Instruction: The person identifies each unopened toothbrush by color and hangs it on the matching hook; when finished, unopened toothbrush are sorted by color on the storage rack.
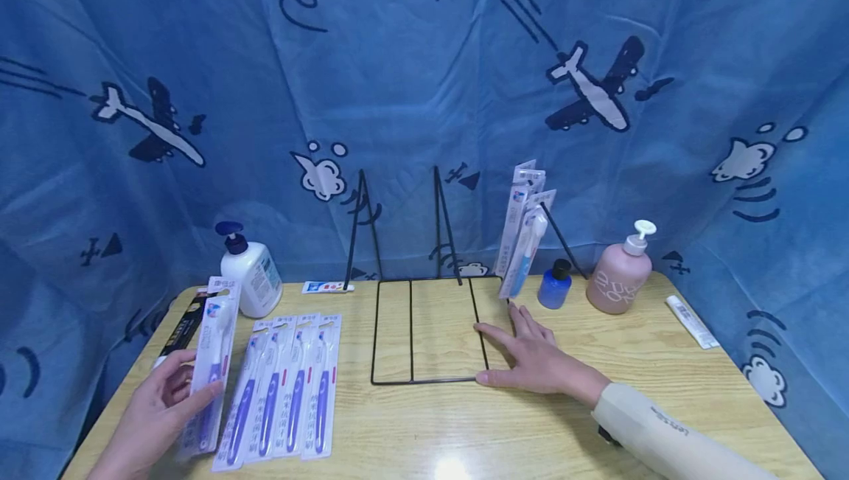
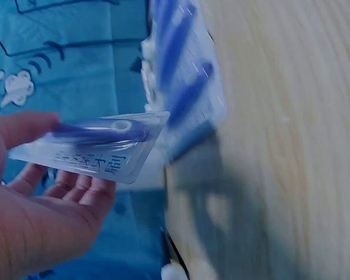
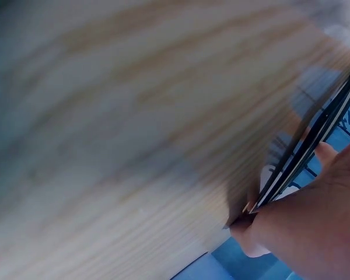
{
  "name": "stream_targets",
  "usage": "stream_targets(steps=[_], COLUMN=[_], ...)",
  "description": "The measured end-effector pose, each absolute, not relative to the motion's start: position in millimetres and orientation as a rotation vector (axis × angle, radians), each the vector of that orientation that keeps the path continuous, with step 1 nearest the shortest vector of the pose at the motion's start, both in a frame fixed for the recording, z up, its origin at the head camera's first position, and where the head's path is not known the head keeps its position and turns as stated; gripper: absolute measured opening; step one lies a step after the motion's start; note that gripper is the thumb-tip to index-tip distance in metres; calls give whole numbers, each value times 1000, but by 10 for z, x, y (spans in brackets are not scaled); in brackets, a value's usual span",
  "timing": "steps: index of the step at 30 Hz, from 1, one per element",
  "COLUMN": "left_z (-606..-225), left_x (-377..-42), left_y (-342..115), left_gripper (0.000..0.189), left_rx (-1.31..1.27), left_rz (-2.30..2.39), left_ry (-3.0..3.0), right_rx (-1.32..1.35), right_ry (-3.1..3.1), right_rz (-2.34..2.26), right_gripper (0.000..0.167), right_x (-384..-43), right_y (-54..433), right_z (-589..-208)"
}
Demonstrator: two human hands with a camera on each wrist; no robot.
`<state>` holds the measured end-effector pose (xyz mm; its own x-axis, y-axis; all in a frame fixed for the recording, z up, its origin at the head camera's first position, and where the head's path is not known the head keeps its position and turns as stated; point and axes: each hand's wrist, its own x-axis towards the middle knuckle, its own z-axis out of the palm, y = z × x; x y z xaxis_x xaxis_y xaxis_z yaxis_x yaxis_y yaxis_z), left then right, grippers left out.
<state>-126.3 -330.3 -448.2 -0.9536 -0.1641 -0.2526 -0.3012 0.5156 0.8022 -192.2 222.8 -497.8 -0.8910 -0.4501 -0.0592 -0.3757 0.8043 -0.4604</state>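
Note:
My left hand (image 1: 159, 406) holds a packaged toothbrush (image 1: 215, 332) with a purple handle, tilted up above the table. In the left wrist view the thumb lies over the clear pack (image 2: 99, 146) and the fingers are beneath it. Beside it on the table lie several more purple toothbrush packs (image 1: 298, 377) in an overlapping row. My right hand (image 1: 530, 355), fingers spread, rests on the right side of a black wire rack (image 1: 411, 332). Its thumb touches the front right corner. Several toothbrush packs, one with a blue handle (image 1: 519, 270), stand upright at the rack's back right.
A white pump bottle (image 1: 252, 281) and a black box (image 1: 180, 329) stand at the left, with a small toothpaste tube (image 1: 325, 287) behind. On the right are a blue bottle (image 1: 554, 288), a pink pump bottle (image 1: 620, 277) and a white tube (image 1: 692, 321). A blue curtain (image 1: 398, 96) hangs behind.

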Motion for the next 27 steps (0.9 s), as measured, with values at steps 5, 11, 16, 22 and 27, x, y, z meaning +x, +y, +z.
stream_targets(steps=[5, 11, 16, 22, 27], left_z=[-4368, -4259, -4197, -4095, -4067], left_x=[-1158, -1052, -967, -857, -815], left_y=[-3041, -2750, -2521, -2261, -2083], left_gripper=[69, 67, 55, 46, 41], left_rx=[-275, -176, 3, 144, 250], left_rz=[1587, 1676, 1784, 1877, 1953], left_ry=[2586, 2561, 2536, 2529, 2443], right_rx=[-655, -669, -664, -665, -663], right_ry=[2830, 2832, 2835, 2837, 2835], right_rz=[-670, -666, -659, -663, -673], right_gripper=[86, 86, 86, 86, 86], right_x=[-1919, -1927, -1931, -1924, -1919], right_y=[2234, 2241, 2248, 2241, 2238], right_z=[-4986, -4992, -4996, -4985, -4971])
